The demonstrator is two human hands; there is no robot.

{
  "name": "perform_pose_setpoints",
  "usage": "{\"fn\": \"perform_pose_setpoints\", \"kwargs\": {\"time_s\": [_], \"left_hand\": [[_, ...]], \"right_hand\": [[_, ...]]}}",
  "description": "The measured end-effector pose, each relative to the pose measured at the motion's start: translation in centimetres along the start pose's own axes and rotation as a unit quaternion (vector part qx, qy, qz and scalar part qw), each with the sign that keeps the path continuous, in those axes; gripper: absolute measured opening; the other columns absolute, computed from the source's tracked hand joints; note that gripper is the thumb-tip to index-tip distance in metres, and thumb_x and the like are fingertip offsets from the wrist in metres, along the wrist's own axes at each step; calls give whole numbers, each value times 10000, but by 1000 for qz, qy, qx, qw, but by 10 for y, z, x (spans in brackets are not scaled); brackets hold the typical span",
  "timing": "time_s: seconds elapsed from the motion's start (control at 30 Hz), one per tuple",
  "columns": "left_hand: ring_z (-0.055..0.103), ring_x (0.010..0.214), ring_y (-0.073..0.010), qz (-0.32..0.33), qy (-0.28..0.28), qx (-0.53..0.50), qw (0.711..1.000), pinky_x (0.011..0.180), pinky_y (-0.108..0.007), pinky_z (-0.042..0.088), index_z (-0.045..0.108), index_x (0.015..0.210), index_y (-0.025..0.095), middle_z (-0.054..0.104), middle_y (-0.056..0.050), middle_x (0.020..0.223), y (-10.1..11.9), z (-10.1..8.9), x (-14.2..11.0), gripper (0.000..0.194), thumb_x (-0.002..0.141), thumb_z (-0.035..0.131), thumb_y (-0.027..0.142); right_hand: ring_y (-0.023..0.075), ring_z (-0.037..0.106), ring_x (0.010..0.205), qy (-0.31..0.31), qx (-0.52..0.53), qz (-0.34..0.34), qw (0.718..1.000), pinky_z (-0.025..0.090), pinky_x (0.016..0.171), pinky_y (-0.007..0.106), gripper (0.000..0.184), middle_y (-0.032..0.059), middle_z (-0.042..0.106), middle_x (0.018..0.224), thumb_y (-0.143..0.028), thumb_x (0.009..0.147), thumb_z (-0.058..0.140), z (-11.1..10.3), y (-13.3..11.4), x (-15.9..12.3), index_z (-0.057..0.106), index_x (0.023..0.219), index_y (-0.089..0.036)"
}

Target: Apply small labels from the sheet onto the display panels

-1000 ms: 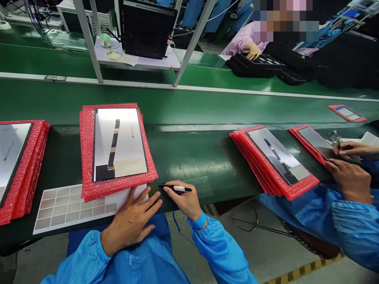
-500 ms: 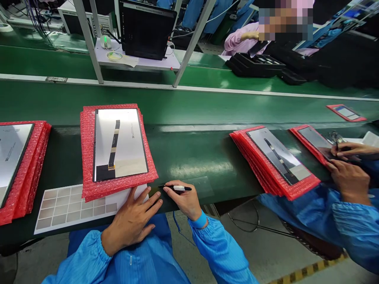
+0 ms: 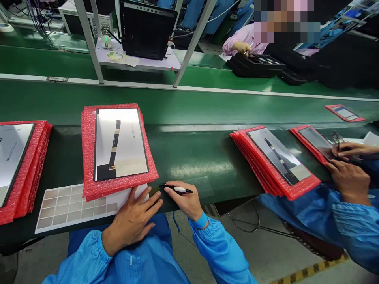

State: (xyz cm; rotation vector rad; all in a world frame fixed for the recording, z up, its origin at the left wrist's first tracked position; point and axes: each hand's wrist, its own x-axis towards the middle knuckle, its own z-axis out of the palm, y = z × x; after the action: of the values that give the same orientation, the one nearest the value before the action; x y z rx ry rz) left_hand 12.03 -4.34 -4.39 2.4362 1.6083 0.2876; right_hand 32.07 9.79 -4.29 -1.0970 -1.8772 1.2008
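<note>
My left hand (image 3: 133, 217) lies flat with fingers spread on the right end of a white sheet with grey rectangles (image 3: 71, 207). Between the fingers of my right hand (image 3: 186, 201) is a black-and-white pen (image 3: 179, 189), its dark tip pointing left beside my left fingertips. Just beyond my left hand, a stack of red bubble-wrap sleeves (image 3: 89, 157) partly covers the sheet. On top of that stack rests a silvery display panel (image 3: 130, 138) with a dark flex cable (image 3: 114, 144) running along its back.
Another red stack with a panel (image 3: 14, 146) stands at far left. To the right are a red stack (image 3: 254, 157) and a co-worker's hands (image 3: 351, 177) over a panel. Across the bench, a person in pink handles a black case (image 3: 254, 67). A monitor (image 3: 148, 29) stands behind metal posts.
My hands, the pen and the panel stay almost still; the view shifts very slightly. Across the bench, the person's hand lifts from the black case and comes back down to it.
</note>
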Motion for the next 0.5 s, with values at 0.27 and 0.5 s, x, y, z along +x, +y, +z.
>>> {"fn": "perform_pose_setpoints", "kwargs": {"time_s": [0.27, 0.5], "left_hand": [[327, 1565, -321, 1, 5, 7, 1000, 1326, -587, -56, 349, 1639, 276, 373, -16, 1705, 0, 1, 0, 659, 1029, 564, 402], [336, 1565, -320, 0, 8, 8, 1000, 1329, -596, -18, 313, 1654, 296, 386, -31, 1698, 0, 2, -1, 699, 1021, 586, 411]], "right_hand": [[248, 785, 730, -11, -14, -15, 1000, 638, 721, 347, 62, 61, 832, 846, -295, 857, 806, 0, -1, 0, 839, 852, -242], [256, 791, 744, -6, -12, -2, 1000, 647, 739, 354, 76, 60, 835, 848, -313, 854, 807, 1, -1, 0, 841, 850, -245]]}}
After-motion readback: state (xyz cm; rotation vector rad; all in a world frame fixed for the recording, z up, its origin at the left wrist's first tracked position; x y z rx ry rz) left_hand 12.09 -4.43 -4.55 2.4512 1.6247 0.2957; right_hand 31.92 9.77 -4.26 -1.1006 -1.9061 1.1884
